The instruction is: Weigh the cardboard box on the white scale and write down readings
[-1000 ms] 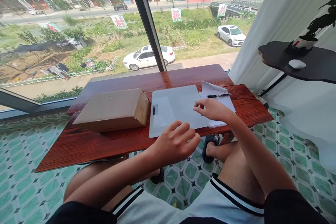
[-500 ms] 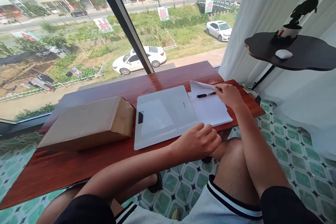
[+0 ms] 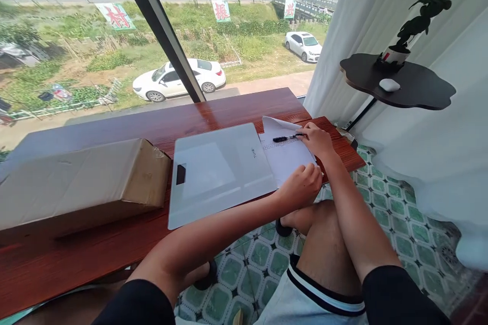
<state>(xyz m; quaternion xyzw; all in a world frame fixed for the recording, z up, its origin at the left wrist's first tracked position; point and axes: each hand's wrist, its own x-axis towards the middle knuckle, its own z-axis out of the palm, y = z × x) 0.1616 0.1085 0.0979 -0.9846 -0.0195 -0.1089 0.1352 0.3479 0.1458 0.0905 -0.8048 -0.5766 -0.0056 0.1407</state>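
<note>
While the right hand (image 3: 316, 141) rests at the paper's right side, its bent fingertips meet the thin end of the pen (image 3: 281, 139); I cannot tell whether they pinch the pen, the sheet below it, or only touch. The left hand (image 3: 303, 183) is at the near right corner of the paper (image 3: 285, 160), fingers curled under with their tips hidden, so whether they grip that corner cannot be told. The paper lies at the right part of the red-brown table (image 3: 244, 104), its far left corner curling up, and the pen lies crosswise over a band of dark marks on it. Just left of the paper, and meeting it, is the flat grey board (image 3: 217, 167), with a black patch near its left end and small lettering near its right edge. The left forearm passes over the board's near edge. Farther left, beside the board, sits the cardboard box (image 3: 84, 177). Right of the table, by the white curtain (image 3: 335, 45), a dark stand (image 3: 423, 81) bears a potted plant (image 3: 414, 25) and a small white object (image 3: 389, 85).
</note>
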